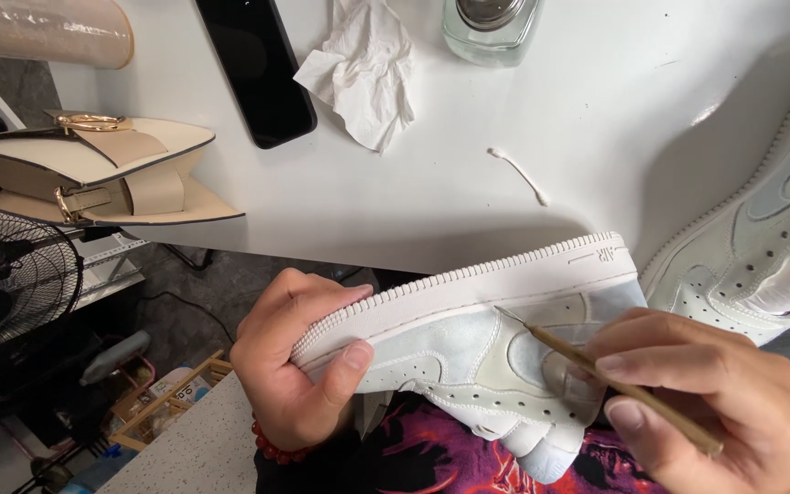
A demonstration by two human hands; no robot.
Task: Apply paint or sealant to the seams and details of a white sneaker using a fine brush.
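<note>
My left hand (296, 370) grips the toe end of a white and pale blue sneaker (468, 343), held on its side with the ribbed sole edge facing up. My right hand (720, 402) holds a thin brown-handled brush (624, 386) like a pen. The brush's fine tip touches the sneaker's side panel just below the sole line. A second white sneaker (752, 238) lies on the white table (523, 101) at the right.
On the table lie a black phone (256, 64), a crumpled tissue (363, 64), a cotton swab (518, 174) and a glass jar (491, 27). A beige handbag (93, 169) sits at the table's left edge. A black fan (6, 284) stands below left.
</note>
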